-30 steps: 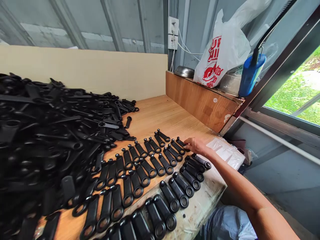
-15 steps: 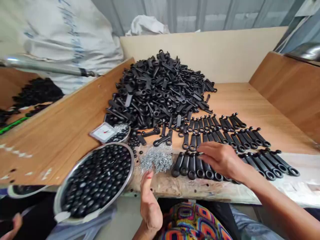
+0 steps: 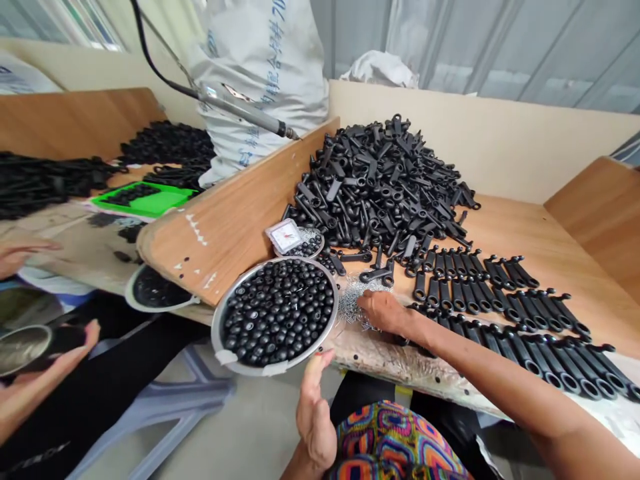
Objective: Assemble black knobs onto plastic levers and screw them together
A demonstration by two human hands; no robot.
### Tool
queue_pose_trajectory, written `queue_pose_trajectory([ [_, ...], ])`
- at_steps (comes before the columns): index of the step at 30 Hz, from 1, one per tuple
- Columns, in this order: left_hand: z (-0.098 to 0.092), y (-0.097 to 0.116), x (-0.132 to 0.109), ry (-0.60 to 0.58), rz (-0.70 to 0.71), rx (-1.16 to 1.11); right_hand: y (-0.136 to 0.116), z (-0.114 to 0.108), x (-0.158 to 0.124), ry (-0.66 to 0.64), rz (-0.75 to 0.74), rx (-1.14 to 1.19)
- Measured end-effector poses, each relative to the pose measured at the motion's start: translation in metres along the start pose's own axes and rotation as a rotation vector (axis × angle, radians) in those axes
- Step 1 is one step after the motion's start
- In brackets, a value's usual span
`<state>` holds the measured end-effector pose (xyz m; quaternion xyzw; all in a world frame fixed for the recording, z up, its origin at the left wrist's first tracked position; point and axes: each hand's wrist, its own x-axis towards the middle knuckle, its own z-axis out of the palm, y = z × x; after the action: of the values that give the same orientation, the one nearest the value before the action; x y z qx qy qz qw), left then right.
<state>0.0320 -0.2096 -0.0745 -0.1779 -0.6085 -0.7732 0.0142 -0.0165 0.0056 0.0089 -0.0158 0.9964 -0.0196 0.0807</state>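
My right hand [image 3: 383,311] is over the heap of small silver screws [image 3: 356,297], its fingertips pressed together among them; whatever they pinch is hidden. Low in front of the table edge, my left hand [image 3: 316,417] is raised with its fingers stretched out, and no object shows in it. Just beyond its fingertips stands a round metal bowl [image 3: 216,333] full of black balls [image 3: 280,313], some showing holes. Under and beyond my right forearm, black plastic levers [image 3: 543,360] with a ring at one end and a small ball at the other lie in rows.
A large heap of black levers [image 3: 380,180] rises at the back. Behind the bowl, a small square dial [image 3: 285,235] rests by a smaller bowl [image 3: 320,248]. A powered screwdriver [image 3: 245,115] hangs above the wooden divider [image 3: 240,213]. To the left, a co-worker's hand [image 3: 65,360] holds a cup-like container.
My right hand has gone left from the front row of levers to the screws. The view has swung left, showing more of the neighbouring bench. My left hand stays low by the edge.
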Motion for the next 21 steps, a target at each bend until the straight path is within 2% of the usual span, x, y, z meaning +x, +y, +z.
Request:
queue_pose_trajectory([
  [3,-0.003,-0.002,0.004,-0.122,0.005,0.001,0.007,0.002,0.006,0.014,0.033,0.074],
  [8,0.008,0.007,0.017,-0.067,-0.116,-0.109,0.022,0.005,0.005,0.076,0.036,0.219],
  [11,0.023,0.027,0.025,-0.032,-0.242,-0.218,0.035,0.012,0.004,0.123,-0.009,0.29],
  [14,0.039,0.048,0.037,-0.002,-0.35,-0.436,0.043,0.012,0.006,0.169,-0.054,0.362],
  [17,0.053,0.064,0.047,0.008,-0.51,-0.707,0.035,-0.009,-0.006,0.243,-0.094,0.531],
  [21,0.081,0.072,0.059,-0.08,-0.723,-1.023,0.009,-0.055,-0.048,0.297,-0.249,0.652],
])
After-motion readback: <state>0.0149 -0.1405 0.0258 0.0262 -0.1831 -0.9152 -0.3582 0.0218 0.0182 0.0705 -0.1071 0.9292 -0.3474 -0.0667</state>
